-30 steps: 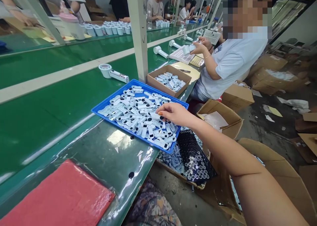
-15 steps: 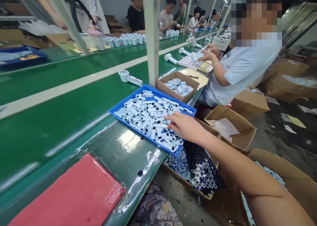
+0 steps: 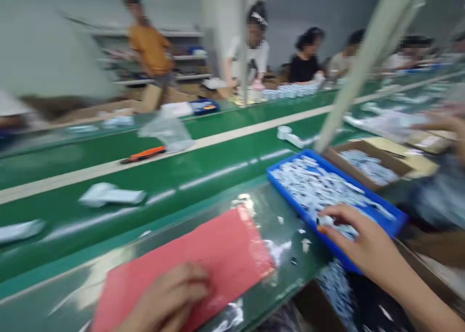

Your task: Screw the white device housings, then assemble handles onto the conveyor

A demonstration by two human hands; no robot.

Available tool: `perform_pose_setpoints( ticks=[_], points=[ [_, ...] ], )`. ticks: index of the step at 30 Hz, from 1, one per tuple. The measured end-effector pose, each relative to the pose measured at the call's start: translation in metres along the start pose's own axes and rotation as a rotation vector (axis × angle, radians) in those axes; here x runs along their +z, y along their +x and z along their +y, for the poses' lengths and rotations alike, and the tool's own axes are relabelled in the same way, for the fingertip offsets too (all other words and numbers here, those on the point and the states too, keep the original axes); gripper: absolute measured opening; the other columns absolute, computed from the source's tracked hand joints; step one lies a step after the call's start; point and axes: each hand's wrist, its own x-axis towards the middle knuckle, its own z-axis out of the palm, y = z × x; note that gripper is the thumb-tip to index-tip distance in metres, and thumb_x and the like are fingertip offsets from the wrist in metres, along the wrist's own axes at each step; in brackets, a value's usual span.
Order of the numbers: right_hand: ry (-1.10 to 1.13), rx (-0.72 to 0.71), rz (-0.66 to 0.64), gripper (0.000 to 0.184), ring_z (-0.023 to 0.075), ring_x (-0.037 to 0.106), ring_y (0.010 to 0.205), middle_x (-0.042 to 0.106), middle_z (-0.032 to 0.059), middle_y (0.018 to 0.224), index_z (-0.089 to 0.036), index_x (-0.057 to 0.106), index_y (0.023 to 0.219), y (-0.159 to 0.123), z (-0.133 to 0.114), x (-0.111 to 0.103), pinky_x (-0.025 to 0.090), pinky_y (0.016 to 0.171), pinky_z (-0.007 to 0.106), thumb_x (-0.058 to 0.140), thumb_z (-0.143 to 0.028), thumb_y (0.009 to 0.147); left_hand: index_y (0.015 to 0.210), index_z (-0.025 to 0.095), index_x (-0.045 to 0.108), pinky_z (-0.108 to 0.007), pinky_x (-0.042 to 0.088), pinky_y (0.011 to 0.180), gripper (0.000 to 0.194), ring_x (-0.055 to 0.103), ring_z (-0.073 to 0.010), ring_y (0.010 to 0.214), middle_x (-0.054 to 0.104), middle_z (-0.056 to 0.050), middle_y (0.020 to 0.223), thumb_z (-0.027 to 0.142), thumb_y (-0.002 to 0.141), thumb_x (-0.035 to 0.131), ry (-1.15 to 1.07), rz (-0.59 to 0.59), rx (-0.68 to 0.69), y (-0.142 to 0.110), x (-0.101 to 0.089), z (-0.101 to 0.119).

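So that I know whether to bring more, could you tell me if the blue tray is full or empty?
Full: pale plastic pieces cover nearly all of the blue tray, though the view is blurred.

White tray parts (image 3: 316, 186), motion-blurred

Whole shot's pretty blurry, but it's a big factory room with pale grey walls (image 3: 47, 41) and a thick square pillar (image 3: 221, 26) toward the back. Metal shelving (image 3: 156, 55) runs along the far wall, cardboard boxes (image 3: 109, 110) sit low near it, and long green conveyor benches (image 3: 109, 165) stretch across the room past a slanted pale frame post (image 3: 363, 60). Light's flat and even.
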Motion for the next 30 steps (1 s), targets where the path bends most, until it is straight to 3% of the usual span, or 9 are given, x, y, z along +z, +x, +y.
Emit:
perform_pose_setpoints(
  ticks=[3, 6, 9, 12, 15, 18, 22, 26, 30],
  points=[
    [0.503, 0.065, -0.129, 0.024, 0.0281, 0.075, 0.084, 0.077, 0.0059, 0.098, -0.031, 0.072, 0.093, -0.007, -0.031, 0.070, 0.065, 0.070, 0.036, 0.074, -0.052, 0.081, 0.125, 0.033, 0.064, -0.030, 0.058, 0.102, 0.040, 0.064, -0.0177, 0.122, 0.073, -0.001, 0.125, 0.018, 0.100, 0.037, 0.318, 0.026, -0.313, 0.003, -0.069, -0.046],
    [0.743, 0.074, -0.365, 0.018, 0.0231, 0.074, 0.082, 0.076, 0.0067, 0.094, -0.026, 0.068, 0.093, -0.021, -0.080, 0.141, 0.063, 0.070, 0.030, 0.071, -0.042, 0.086, 0.140, 0.014, 0.059, -0.055, 0.044, 0.116, 0.049, 0.052, -0.0321, 0.137, 0.061, -0.017, 0.144, 0.019, 0.099, 0.032, 0.509, 0.037, -0.559, -0.014, -0.129, -0.127],
    [0.613, -0.023, -0.369, 0.013, 0.0225, 0.072, 0.093, 0.073, 0.0081, 0.102, -0.024, 0.067, 0.093, -0.033, -0.114, 0.180, 0.061, 0.081, 0.032, 0.062, -0.037, 0.092, 0.137, 0.006, 0.061, -0.064, 0.036, 0.116, 0.052, 0.043, -0.0423, 0.142, 0.059, -0.023, 0.145, 0.028, 0.093, 0.045, 0.559, -0.032, -0.654, -0.037, -0.160, -0.196],
    [0.278, -0.157, -0.291, 0.014, 0.0241, 0.070, 0.100, 0.069, 0.0074, 0.111, -0.028, 0.070, 0.095, -0.038, -0.117, 0.182, 0.059, 0.085, 0.036, 0.058, -0.036, 0.096, 0.127, 0.013, 0.070, -0.057, 0.042, 0.111, 0.048, 0.055, -0.0389, 0.127, 0.068, -0.019, 0.131, 0.039, 0.090, 0.054, 0.553, -0.118, -0.657, -0.061, -0.167, -0.224],
    [0.069, -0.232, -0.335, 0.012, 0.0220, 0.071, 0.090, 0.068, 0.0042, 0.105, -0.033, 0.072, 0.098, -0.037, -0.105, 0.167, 0.060, 0.074, 0.034, 0.061, -0.038, 0.097, 0.129, 0.021, 0.070, -0.052, 0.045, 0.104, 0.049, 0.056, -0.0363, 0.116, 0.067, -0.017, 0.125, 0.047, 0.091, 0.057, 0.580, -0.128, -0.639, -0.086, -0.166, -0.220],
    [0.030, -0.236, -0.378, 0.017, 0.0216, 0.071, 0.091, 0.066, 0.0036, 0.106, -0.034, 0.070, 0.112, -0.034, -0.101, 0.155, 0.060, 0.074, 0.034, 0.063, -0.035, 0.096, 0.124, 0.022, 0.072, -0.051, 0.046, 0.104, 0.044, 0.053, -0.0368, 0.119, 0.061, -0.017, 0.131, 0.049, 0.093, 0.055, 0.598, -0.098, -0.623, -0.101, -0.163, -0.214],
    [0.107, -0.183, -0.419, 0.016, 0.0211, 0.070, 0.095, 0.067, 0.0047, 0.112, -0.029, 0.068, 0.109, -0.026, -0.105, 0.145, 0.057, 0.081, 0.036, 0.057, -0.025, 0.097, 0.116, 0.018, 0.073, -0.042, 0.050, 0.086, 0.042, 0.058, -0.0317, 0.102, 0.067, -0.013, 0.114, 0.047, 0.099, 0.048, 0.587, -0.072, -0.598, -0.095, -0.162, -0.200],
    [0.261, -0.196, -0.359, 0.014, 0.0163, 0.067, 0.083, 0.068, 0.0016, 0.100, -0.028, 0.068, 0.104, -0.024, -0.113, 0.129, 0.052, 0.073, 0.031, 0.055, -0.027, 0.100, 0.127, 0.023, 0.066, -0.041, 0.043, 0.085, 0.043, 0.053, -0.0293, 0.103, 0.065, -0.008, 0.116, 0.047, 0.108, 0.035, 0.574, -0.001, -0.466, -0.062, -0.147, -0.132],
    [0.381, -0.245, -0.162, 0.014, 0.0128, 0.065, 0.079, 0.068, -0.0006, 0.094, -0.027, 0.065, 0.112, -0.026, -0.135, 0.115, 0.050, 0.071, 0.026, 0.058, -0.026, 0.100, 0.128, 0.027, 0.061, -0.039, 0.042, 0.082, 0.033, 0.055, -0.0252, 0.095, 0.065, -0.007, 0.111, 0.047, 0.107, 0.047, 0.359, 0.081, -0.198, -0.024, -0.092, -0.039]
  ],
)
